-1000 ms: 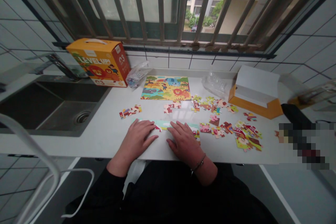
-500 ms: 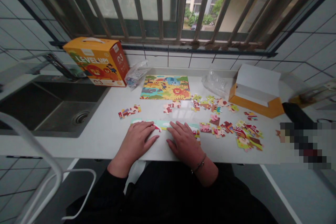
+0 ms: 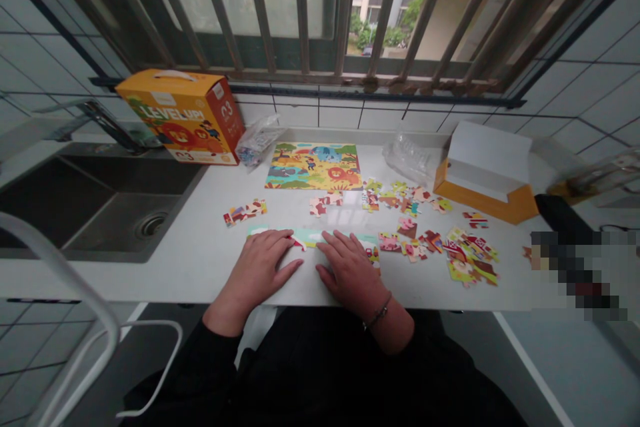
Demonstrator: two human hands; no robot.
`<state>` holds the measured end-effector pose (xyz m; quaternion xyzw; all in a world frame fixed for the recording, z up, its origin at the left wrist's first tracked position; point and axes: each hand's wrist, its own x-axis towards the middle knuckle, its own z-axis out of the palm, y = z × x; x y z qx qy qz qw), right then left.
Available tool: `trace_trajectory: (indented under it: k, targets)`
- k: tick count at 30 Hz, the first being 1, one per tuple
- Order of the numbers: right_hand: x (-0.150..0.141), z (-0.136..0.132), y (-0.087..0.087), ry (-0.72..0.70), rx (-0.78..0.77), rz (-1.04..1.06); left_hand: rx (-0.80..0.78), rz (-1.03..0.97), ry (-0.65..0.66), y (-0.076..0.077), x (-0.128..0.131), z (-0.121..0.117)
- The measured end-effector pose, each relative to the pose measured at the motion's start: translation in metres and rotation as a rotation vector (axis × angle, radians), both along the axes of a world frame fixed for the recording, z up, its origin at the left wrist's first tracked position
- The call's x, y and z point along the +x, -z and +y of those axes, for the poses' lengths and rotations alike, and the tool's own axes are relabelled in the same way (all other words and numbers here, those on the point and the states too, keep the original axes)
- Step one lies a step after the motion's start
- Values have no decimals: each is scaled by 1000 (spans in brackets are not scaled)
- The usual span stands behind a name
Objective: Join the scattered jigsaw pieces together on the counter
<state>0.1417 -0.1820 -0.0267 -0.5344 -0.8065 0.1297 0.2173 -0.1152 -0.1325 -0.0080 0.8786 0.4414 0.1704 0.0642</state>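
Observation:
My left hand point(image 3: 259, 265) and my right hand point(image 3: 350, 269) lie flat, fingers spread, on a strip of joined puzzle pieces point(image 3: 314, 237) near the front edge of the white counter point(image 3: 200, 247). Both hands press down on the strip and hide most of it. Loose puzzle pieces point(image 3: 465, 257) are scattered to the right of my right hand. A small joined cluster point(image 3: 245, 211) lies just beyond my left hand. A finished animal puzzle point(image 3: 315, 166) lies farther back.
An orange puzzle box point(image 3: 183, 117) stands at the back left beside a steel sink point(image 3: 90, 203) and tap. Two clear plastic bags point(image 3: 413, 157) and an open orange-and-white box point(image 3: 487, 173) sit at the back. A barred window runs behind.

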Motion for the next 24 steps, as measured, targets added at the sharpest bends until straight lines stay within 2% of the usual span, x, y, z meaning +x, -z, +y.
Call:
trace_trajectory:
  k: [4, 11, 15, 17, 19, 22, 24]
  targets:
    - [4, 4, -2, -9, -27, -7, 17, 1, 3, 2, -2, 2]
    - [27, 22, -5, -83, -59, 24, 80, -27, 54, 14, -9, 10]
    - [38, 17, -9, -76, 18, 99, 107, -27, 64, 17, -9, 14]
    - [52, 14, -12, 9, 101, 140, 117, -35, 67, 18, -9, 15]
    - [80, 12, -15, 173, 173, 142, 123, -53, 78, 17, -10, 15]
    - [147, 13, -16, 533, 202, 25, 113, -80, 84, 16, -10, 16]
    - [200, 14, -15, 772, 169, -110, 110, -92, 35, 15, -9, 15]
